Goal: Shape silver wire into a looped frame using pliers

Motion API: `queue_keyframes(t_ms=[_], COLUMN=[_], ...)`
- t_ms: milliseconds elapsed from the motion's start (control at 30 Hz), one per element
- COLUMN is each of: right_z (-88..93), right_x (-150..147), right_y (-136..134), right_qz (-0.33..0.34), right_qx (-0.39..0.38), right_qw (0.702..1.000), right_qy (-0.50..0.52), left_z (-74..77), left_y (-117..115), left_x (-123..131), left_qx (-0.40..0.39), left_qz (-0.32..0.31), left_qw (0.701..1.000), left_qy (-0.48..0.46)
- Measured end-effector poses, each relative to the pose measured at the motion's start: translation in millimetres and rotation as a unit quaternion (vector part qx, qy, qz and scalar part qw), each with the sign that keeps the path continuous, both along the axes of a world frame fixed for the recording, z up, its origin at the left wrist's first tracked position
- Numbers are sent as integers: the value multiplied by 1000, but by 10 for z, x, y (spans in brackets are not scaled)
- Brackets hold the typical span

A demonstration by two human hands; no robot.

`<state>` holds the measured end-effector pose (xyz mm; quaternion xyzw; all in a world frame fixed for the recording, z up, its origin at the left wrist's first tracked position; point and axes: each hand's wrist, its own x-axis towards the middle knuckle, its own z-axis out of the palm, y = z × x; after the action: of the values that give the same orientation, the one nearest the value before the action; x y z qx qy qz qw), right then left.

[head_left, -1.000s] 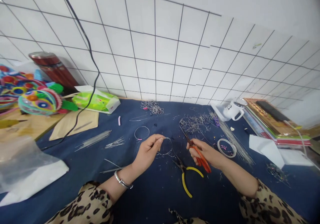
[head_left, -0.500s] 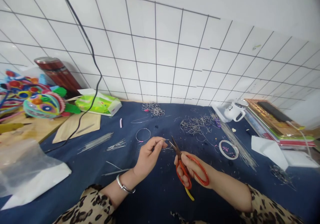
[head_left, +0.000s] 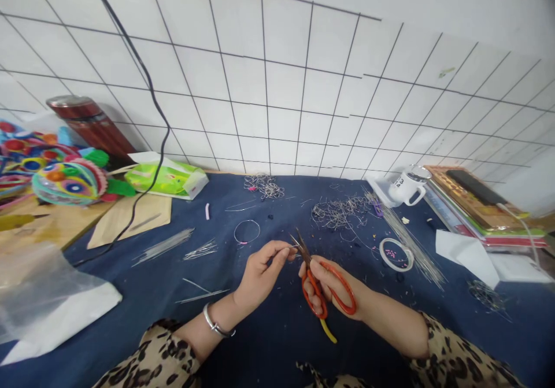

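My left hand (head_left: 265,273) pinches a thin wire (head_left: 295,247) between thumb and forefinger. Facing it, my right hand (head_left: 340,288) grips scissors (head_left: 318,295) with orange handles. Their blades are parted and point up and left, right at the wire by my left fingertips; whether they touch it I cannot tell. Below my right fingers a yellow handle end (head_left: 328,331) sticks out; the rest of that tool is hidden. Beyond my left hand a wire ring (head_left: 247,232) with a pink piece on it lies on the dark blue cloth (head_left: 269,347).
Wire bundles (head_left: 165,246) lie at left, tangled wire (head_left: 338,211) further back. A round dish (head_left: 396,255) holds pink beads. A white mug (head_left: 410,185), stacked books (head_left: 481,203), green tissue pack (head_left: 167,178), red flask (head_left: 91,125) and plastic bag (head_left: 47,295) surround the work area.
The scissors have moved slightly left and up, and their blades now reach the wire near my left fingertips. My left hand has shifted a little to the right.
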<state>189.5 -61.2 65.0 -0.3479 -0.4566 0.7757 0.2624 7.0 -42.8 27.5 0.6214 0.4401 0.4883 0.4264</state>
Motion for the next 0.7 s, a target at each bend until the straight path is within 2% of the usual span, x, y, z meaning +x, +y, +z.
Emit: queue_keyframes(t_ms=[267,400,567,700], right_z=[-63,-68,-35,-31], right_x=[32,21,0,6], right_y=[-3,-14,-41,-54], right_qz=[19,9,16,25], right_qx=[8,8,5,14], right_qw=[1000,1000,1000,1000], right_qy=[-16,-5,2,2], left_z=[2,52,113,128], left_y=[-10,-6,-9,-7], left_x=[-13,-7,-10,-17], left_qx=[21,2,-24,-20], left_qz=[-40,-106,-205,-230], left_qw=[999,994,975,969], left_qy=[14,-25,-87,-91])
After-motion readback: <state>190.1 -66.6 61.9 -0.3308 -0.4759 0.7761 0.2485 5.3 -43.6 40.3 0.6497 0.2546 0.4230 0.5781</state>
